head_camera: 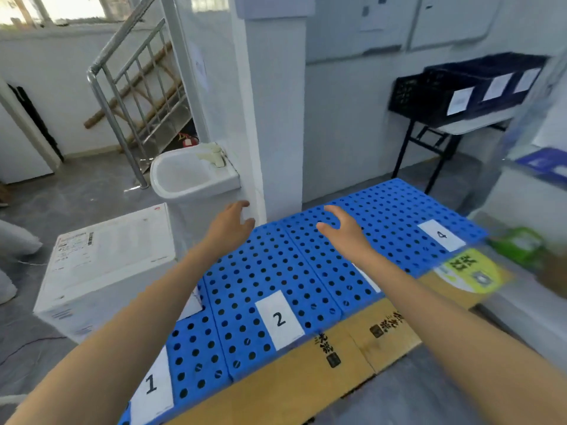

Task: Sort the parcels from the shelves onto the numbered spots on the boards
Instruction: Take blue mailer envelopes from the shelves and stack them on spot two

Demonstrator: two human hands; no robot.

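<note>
Blue perforated boards (264,271) lie in a row on flattened cardboard (276,388). White labels mark spot 1 (152,384), spot 2 (279,319) and spot 4 (441,234); another label is hidden under my right forearm. My left hand (231,223) reaches out over the far left edge of the boards, fingers relaxed and holding nothing. My right hand (340,227) hovers over the middle board, fingers loosely spread, also holding nothing. No parcel lies on the boards.
A large white carton (104,265) stands left of the boards. A white sink (190,176) and pillar (273,118) are behind. Black crates (460,90) sit on a folding table at back right. A shelf edge with blue and green items (518,243) is at right.
</note>
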